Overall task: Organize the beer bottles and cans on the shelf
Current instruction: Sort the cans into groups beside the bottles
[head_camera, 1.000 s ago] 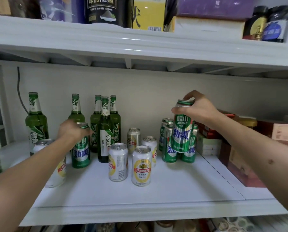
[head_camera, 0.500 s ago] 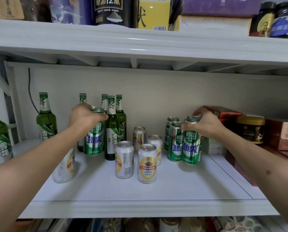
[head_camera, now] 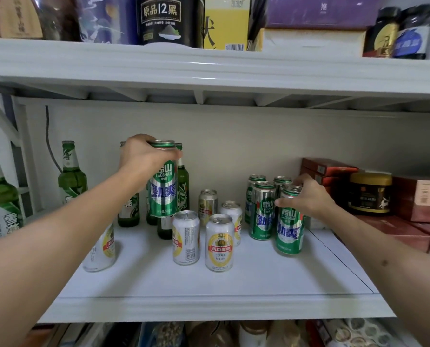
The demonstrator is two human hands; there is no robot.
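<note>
1. Cans first: the left hand [head_camera: 143, 156] grips a green can [head_camera: 162, 181] by its rim from above, fingers wrapped round the top, holding it clear of the shelf [head_camera: 208, 291] in front of the bottles [head_camera: 72, 171].
2. The right hand [head_camera: 309, 196] rests over the top of a standing can [head_camera: 289, 226] at the front of the green group, thumb toward the left, fingers curled behind; whether it truly clasps the can I cannot tell.
3. Open room: the shelf's front strip is bare from the white cans [head_camera: 219, 242] to its front edge, and a gap lies between the white cans and the green group.
4. Count: five green cans show, one lifted and four standing at the right; five white cans, one partly hidden behind the left forearm; at least five green bottles at the left, some hidden by the hand.
5. Boxes [head_camera: 394, 234] and a dark jar [head_camera: 370, 194] bound the right side, just beside the green group.
</note>
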